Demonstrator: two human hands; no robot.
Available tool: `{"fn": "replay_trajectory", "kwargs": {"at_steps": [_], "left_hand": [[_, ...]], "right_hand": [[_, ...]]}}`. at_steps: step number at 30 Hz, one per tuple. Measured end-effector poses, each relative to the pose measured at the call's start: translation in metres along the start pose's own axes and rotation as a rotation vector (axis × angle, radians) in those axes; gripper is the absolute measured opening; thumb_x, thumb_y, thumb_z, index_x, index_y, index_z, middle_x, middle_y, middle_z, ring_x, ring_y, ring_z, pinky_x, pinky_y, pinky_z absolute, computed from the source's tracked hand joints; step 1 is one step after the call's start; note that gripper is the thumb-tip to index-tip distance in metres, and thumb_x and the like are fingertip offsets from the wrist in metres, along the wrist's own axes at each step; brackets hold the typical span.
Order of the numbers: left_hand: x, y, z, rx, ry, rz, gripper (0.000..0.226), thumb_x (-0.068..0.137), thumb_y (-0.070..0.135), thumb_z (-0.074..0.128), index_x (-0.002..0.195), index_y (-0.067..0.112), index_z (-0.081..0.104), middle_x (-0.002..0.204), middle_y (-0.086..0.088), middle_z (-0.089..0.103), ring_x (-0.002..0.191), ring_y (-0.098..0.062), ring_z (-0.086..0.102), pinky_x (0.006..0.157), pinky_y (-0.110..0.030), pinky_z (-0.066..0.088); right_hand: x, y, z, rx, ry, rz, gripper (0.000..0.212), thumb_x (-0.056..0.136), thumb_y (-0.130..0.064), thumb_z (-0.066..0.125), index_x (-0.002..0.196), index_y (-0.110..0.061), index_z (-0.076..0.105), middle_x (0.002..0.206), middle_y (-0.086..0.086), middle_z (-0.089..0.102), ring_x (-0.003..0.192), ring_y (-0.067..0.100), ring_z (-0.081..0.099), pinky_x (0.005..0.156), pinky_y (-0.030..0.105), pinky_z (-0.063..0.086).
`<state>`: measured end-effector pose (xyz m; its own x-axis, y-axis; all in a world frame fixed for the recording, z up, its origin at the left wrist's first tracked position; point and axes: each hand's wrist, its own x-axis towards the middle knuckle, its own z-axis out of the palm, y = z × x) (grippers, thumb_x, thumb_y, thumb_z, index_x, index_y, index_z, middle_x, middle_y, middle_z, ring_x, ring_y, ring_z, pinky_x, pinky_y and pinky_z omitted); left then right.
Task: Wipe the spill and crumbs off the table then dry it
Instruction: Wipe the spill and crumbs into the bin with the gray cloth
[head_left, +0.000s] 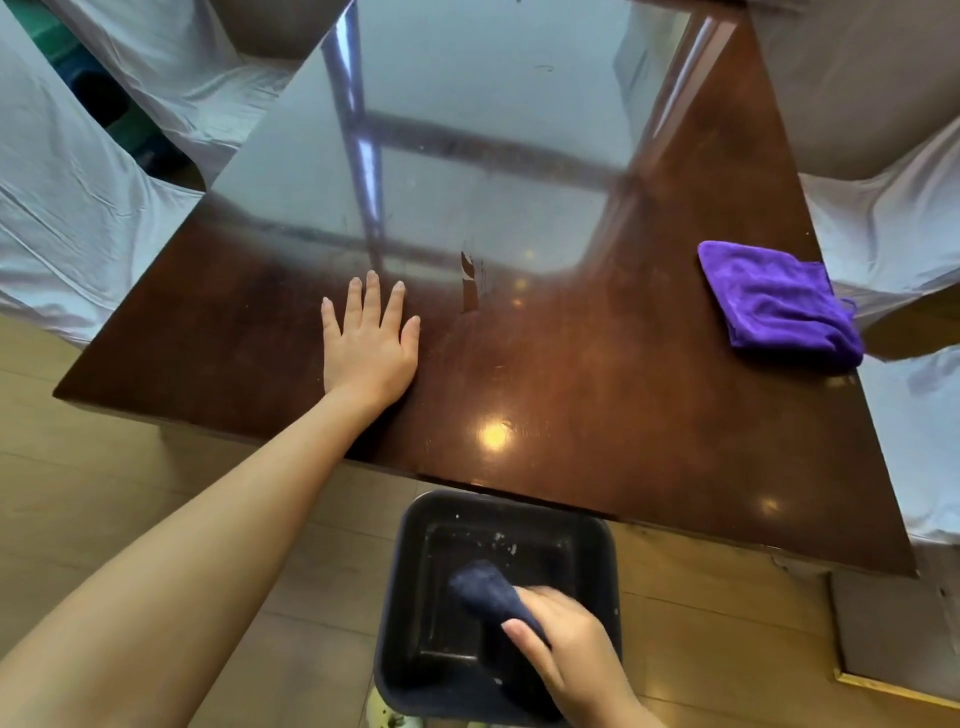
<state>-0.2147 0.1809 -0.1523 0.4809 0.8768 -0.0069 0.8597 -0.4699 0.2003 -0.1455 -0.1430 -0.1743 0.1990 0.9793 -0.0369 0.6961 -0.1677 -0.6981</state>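
The left hand (370, 338) lies flat on the brown table (597, 395), fingers spread and pointing away, its grip wide and empty; below the near edge, the right hand (566, 649) grips a dark blue cloth (488, 587) over a black bin (410, 597), the cloth's long axis slanting up-left, its lower end hidden by the fingers. At far right a folded purple towel (774, 301) lies at the table's edge, long axis slanting down-right.

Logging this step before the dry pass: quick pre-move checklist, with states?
1. Dark cloth gripped in right hand: ok.
2. Cloth held over the black bin: ok; pale crumbs lie inside.
3. Left hand flat on the table, open: ok.
4. Crumbs off the table: ok, none visible.
5. Table dry: not ok; a streak remains near the middle.
6. Purple towel folded near the right edge, untouched: ok.
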Motion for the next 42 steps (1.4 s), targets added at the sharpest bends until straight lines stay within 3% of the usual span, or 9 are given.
{"fn": "replay_trajectory", "kwargs": {"at_steps": [5,10,13,15,19,25,30,35,42], "left_hand": [[0.001,-0.002,0.001,0.011,-0.014,0.002,0.056,0.094,0.047,0.011,0.145,0.026,0.007,0.158,-0.007,0.002,0.145,-0.022,-0.005,0.116,-0.05,-0.006],[-0.002,0.004,-0.022,-0.154,-0.057,0.023,0.057,0.095,0.045,0.027,0.146,0.024,0.013,0.157,-0.009,0.007,0.145,-0.023,-0.002,0.115,-0.049,-0.007],[-0.032,0.032,-0.06,-0.46,-0.075,0.322,0.052,0.091,0.042,0.041,0.138,0.019,0.038,0.147,-0.006,0.038,0.141,-0.023,0.022,0.114,-0.042,0.007],[-0.073,0.057,-0.086,-0.646,-0.257,0.648,0.049,0.087,0.047,0.046,0.131,0.025,0.047,0.137,0.004,0.05,0.135,-0.009,0.033,0.114,-0.026,0.014],[-0.133,0.075,-0.099,-0.458,-0.436,1.051,0.051,0.084,0.051,0.055,0.13,0.033,0.046,0.135,0.015,0.052,0.128,0.003,0.036,0.109,-0.014,0.023],[-0.13,0.075,-0.096,-0.255,-0.308,1.038,0.048,0.08,0.03,0.064,0.126,0.033,0.048,0.118,0.009,0.063,0.107,-0.012,0.056,0.085,-0.028,0.052],[-0.12,0.101,-0.108,-0.316,-0.282,0.962,0.029,0.08,0.021,0.061,0.109,0.024,0.06,0.097,0.001,0.067,0.092,-0.02,0.059,0.079,-0.034,0.05],[-0.111,0.145,-0.134,-0.529,-0.317,0.796,0.021,0.077,0.016,0.061,0.096,0.02,0.067,0.091,0.004,0.071,0.085,-0.013,0.062,0.076,-0.027,0.047],[-0.092,0.21,-0.162,-0.707,-0.419,0.72,0.016,0.076,0.012,0.063,0.088,0.021,0.069,0.081,0.008,0.069,0.075,-0.004,0.061,0.071,-0.02,0.049]], "right_hand": [[-0.001,-0.01,-0.005,0.251,0.23,0.316,0.023,0.087,-0.04,0.044,0.107,-0.048,0.051,0.103,-0.021,0.062,0.096,-0.008,0.057,0.081,-0.001,0.035],[0.01,-0.023,-0.046,0.373,0.155,0.281,0.027,0.089,-0.045,0.041,0.112,-0.041,0.055,0.11,-0.021,0.063,0.105,-0.007,0.055,0.085,0.006,0.039],[0.017,-0.032,-0.074,0.176,0.033,0.153,0.033,0.089,-0.057,0.031,0.108,-0.042,0.053,0.105,-0.018,0.057,0.102,0.0,0.051,0.086,0.016,0.041],[0.023,-0.036,-0.085,0.002,0.017,0.066,0.041,0.09,-0.057,0.029,0.114,-0.033,0.052,0.107,-0.011,0.051,0.102,0.005,0.045,0.089,0.025,0.039],[0.029,-0.043,-0.095,-0.117,0.079,0.038,0.047,0.091,-0.052,0.025,0.122,-0.028,0.05,0.108,-0.005,0.048,0.1,0.014,0.042,0.088,0.031,0.039],[0.031,-0.037,-0.098,-0.079,0.023,0.091,0.054,0.091,-0.057,0.016,0.137,-0.035,0.036,0.098,-0.008,0.041,0.095,0.01,0.036,0.089,0.032,0.037],[0.036,-0.038,-0.126,0.19,0.043,0.017,0.041,0.091,-0.056,0.025,0.127,-0.043,0.043,0.088,-0.007,0.048,0.091,0.014,0.045,0.086,0.024,0.037],[0.03,-0.028,-0.176,0.403,0.131,0.133,0.031,0.088,-0.03,0.051,0.119,-0.032,0.055,0.113,-0.006,0.063,0.103,0.005,0.058,0.089,0.018,0.045],[0.012,-0.01,-0.241,0.402,0.239,0.216,0.026,0.081,-0.02,0.066,0.106,-0.028,0.063,0.102,-0.011,0.068,0.097,0.004,0.062,0.076,0.014,0.052]]}}
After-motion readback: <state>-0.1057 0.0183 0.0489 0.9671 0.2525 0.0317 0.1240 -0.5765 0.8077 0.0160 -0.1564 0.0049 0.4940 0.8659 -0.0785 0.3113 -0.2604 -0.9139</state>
